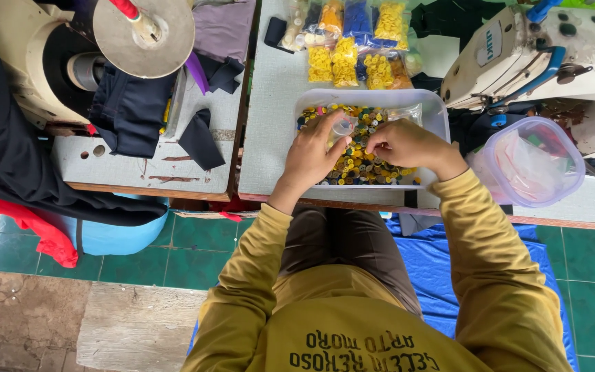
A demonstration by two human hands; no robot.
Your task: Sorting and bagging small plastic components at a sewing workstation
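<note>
A clear plastic tub (438,109) full of mixed buttons, mostly yellow and dark, sits on the grey table in front of me. My left hand (313,151) rests over the buttons and holds a small clear plastic bag (343,127) by its edge. My right hand (403,145) is pinched just right of the bag, fingertips close to its mouth; whether a button is between them is too small to tell. Both arms wear mustard-yellow sleeves.
Several small bags of sorted yellow, orange and blue buttons (352,41) lie behind the tub. A round clear container with a lid (528,162) stands at the right. A white sewing machine (545,48) is at top right, another machine with dark cloth (129,103) at left.
</note>
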